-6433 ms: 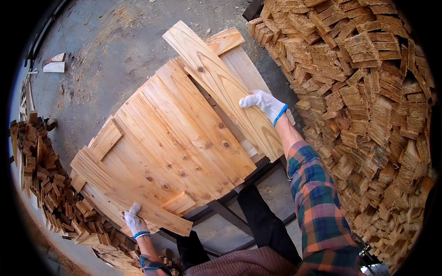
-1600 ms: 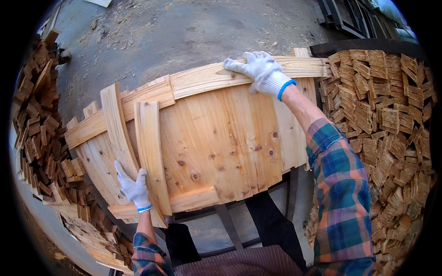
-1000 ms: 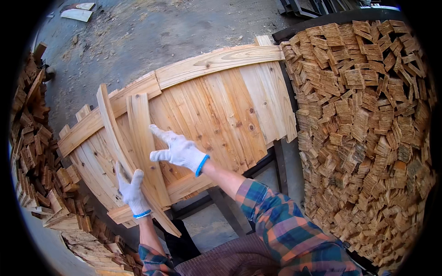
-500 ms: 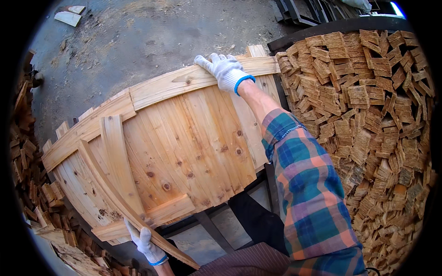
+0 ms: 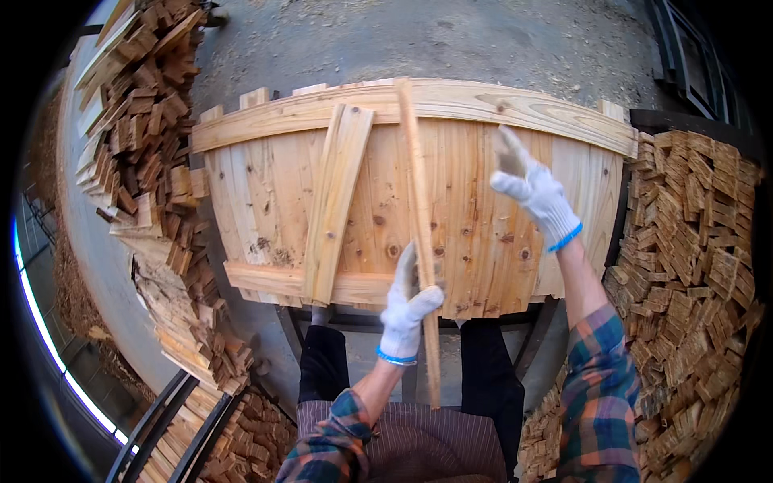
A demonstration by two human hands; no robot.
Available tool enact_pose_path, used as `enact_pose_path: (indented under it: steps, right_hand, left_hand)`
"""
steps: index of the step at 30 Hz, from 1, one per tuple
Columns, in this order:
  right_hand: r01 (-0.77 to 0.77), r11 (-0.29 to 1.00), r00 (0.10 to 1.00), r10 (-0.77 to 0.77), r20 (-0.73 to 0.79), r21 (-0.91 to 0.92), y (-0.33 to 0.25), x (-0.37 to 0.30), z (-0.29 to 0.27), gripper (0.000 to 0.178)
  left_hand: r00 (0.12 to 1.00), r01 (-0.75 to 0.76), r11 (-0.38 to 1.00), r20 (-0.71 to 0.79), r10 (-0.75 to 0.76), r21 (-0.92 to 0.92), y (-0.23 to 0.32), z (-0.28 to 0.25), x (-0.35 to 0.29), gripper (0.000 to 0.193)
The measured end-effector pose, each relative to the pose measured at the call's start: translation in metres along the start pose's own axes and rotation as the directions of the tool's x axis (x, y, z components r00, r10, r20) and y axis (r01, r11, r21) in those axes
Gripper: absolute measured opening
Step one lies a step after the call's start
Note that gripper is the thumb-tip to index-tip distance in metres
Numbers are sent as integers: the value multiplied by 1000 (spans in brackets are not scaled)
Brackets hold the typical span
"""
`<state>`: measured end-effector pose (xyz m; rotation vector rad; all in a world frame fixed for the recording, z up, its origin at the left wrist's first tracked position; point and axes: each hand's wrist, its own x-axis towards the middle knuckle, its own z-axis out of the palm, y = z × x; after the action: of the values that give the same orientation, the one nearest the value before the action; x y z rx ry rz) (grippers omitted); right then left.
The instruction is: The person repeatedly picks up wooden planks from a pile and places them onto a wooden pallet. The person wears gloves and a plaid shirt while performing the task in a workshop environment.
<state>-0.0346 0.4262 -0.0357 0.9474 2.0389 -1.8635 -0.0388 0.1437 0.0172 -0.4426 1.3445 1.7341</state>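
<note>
My left hand (image 5: 405, 319), in a white work glove with a blue cuff, grips a long narrow wooden board (image 5: 420, 185) near its lower part. The board is seen edge-on and crosses above a panel of knotty planks (image 5: 469, 217). Over the panel's right half, my gloved right hand (image 5: 535, 195) has its fingers apart and holds nothing. Along the far edge lie long battens (image 5: 555, 118). Another loose board (image 5: 336, 213) rests slantwise on the left part, its near end over a short batten (image 5: 266, 279) at the near edge.
Dark metal supports (image 5: 531, 342) show under the panel's near edge. Stacked wood offcuts fill the right side (image 5: 684, 298); another pile of offcuts (image 5: 153, 105) stands at the left. Dark metal frames (image 5: 688, 60) lie at the far right on the concrete floor (image 5: 419, 40).
The held board has swung from the panel's left side to its middle, more upright in view. My right hand has left the far batten and drawn nearer. The view has turned left.
</note>
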Motion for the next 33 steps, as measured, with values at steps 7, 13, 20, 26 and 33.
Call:
enact_pose_path:
  steps: [7,13,20,26,33]
  right_hand:
    - [-108,994,989,109,103,-13,7,-125,48,107]
    - [-7,557,992,108,64,-831,64,-183,24,87]
    - [194,294,976,-159,152,-936,140,-171,50,48]
    - [152,242,984,-131,123,-958,148,-174,56,52]
    - [-141,947,987,110,-120,-288,52,-117,159,72]
  left_hand:
    - [888,-112,418,280,-366,902,-8,31,-14,82]
    - [888,131,154,-185,421,979,64,-126,16,96]
    - [893,37,-217,66,445,975,45,-222,57,109]
    - [922,91,-183,-14,386,979,41,-187,68,118]
    - [942,124,117,-154,297,985,55,-169,47,116]
